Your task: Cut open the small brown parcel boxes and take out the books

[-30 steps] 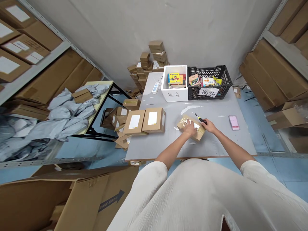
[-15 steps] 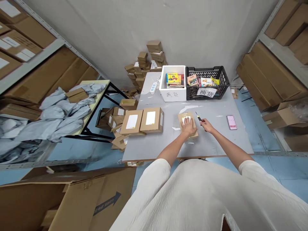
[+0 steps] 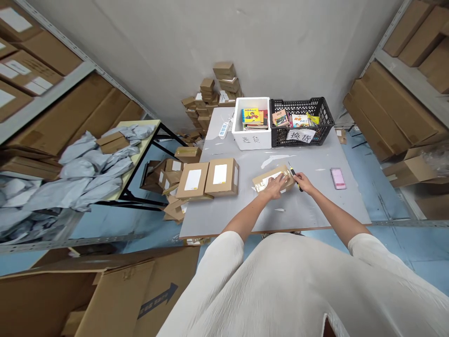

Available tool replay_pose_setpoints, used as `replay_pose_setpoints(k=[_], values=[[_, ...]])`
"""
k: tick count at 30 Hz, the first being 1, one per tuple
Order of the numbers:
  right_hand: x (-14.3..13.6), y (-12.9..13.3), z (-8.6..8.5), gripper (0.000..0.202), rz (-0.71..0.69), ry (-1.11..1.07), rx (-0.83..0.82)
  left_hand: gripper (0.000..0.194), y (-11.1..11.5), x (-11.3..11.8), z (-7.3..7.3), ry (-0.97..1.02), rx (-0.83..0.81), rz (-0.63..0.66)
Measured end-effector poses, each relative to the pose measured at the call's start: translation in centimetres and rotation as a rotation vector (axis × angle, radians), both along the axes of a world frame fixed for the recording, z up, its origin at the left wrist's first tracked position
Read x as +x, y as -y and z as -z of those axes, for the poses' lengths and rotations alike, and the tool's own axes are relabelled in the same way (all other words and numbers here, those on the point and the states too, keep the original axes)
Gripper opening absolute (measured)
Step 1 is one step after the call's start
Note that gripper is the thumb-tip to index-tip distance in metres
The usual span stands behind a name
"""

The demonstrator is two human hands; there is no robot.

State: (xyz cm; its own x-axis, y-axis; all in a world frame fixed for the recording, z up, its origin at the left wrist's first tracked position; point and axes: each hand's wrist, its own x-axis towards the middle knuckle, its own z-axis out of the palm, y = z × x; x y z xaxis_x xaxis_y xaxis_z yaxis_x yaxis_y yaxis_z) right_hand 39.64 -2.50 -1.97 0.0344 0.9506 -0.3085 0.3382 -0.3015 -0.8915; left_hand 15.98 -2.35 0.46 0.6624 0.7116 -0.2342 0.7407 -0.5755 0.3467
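Note:
A small cardboard box (image 3: 264,178) with a white label and clear tape lies at an angle on the grey table. My left hand (image 3: 275,186) grips it at its right part, fingers across the top and thumb low at the near side; the hand hides some of the label. My right hand (image 3: 304,182) is closed round a black and yellow utility knife (image 3: 292,171). The knife's blade points up and away, close to the box's right end. Whether the blade touches the tape I cannot tell.
Two labelled cardboard boxes (image 3: 220,180) sit on the table's left. A white foam bin (image 3: 251,140) and a black plastic crate (image 3: 324,122), both with books, stand at the back. A phone (image 3: 337,179) lies right. Grey parcels (image 3: 87,171) cover a side table.
The small box has turned on the table, its long side now running across. My left hand turned with it. The knife is now by the box's right end.

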Motion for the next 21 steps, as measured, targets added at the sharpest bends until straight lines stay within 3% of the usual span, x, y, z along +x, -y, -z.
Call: replay_pose_setpoints(k=[4, 10, 15, 21], values=[[-0.1, 0.4, -0.7, 0.030, 0.067, -0.077, -0.088, 0.096, 0.2, 0.5, -0.6, 0.004, 0.031, -0.038], [0.0, 1.3, -1.2, 0.027, 0.003, -0.283, -0.265, 0.099, -0.4, -0.2, -1.1, -0.053, 0.018, 0.028], [1.4, 1.5, -1.4, 0.022, 0.003, -0.074, -0.215, 0.081, -0.3, 0.3, -1.3, -0.059, 0.014, -0.065], [5.2, 1.3, -3.3, 0.030, -0.211, 0.108, -0.128, 0.072, -0.5, 1.2, -1.5, -0.050, -0.003, -0.114]])
